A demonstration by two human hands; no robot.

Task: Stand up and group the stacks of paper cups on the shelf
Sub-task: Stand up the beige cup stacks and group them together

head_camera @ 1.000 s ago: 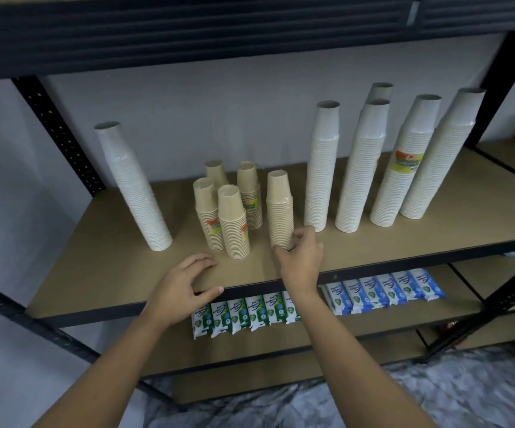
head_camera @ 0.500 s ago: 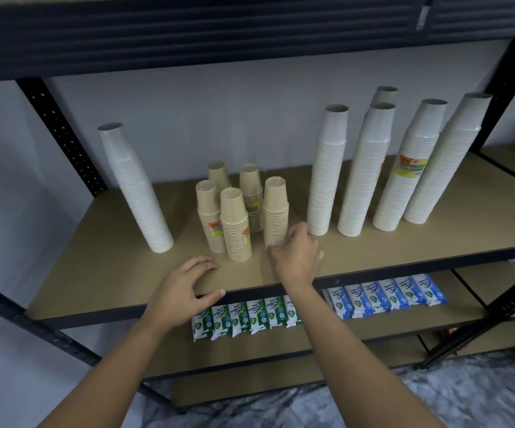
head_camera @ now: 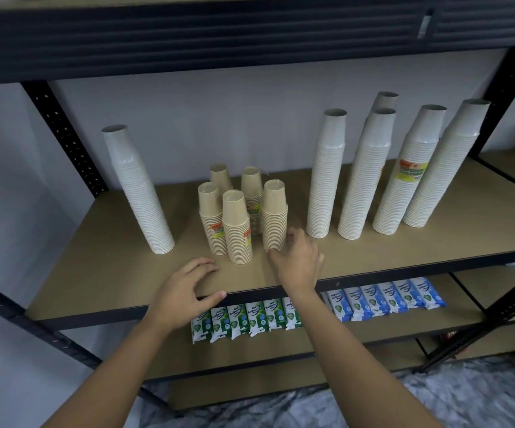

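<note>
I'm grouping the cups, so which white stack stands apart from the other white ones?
The white cup stack at the far left, beyond the brown cup stacks; the other five white stacks cluster at the right.

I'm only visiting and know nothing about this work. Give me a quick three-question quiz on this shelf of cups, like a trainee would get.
1. How many short brown paper cup stacks stand on the tan wooden shelf?
2. True or false: the tall white paper cup stack at the far left touches the brown group.
3. What does the right hand grip?
A. the base of the rightmost brown stack
B. a white stack
C. a green packet

Key: 1. Five. 2. False, it stands apart. 3. A.
</note>
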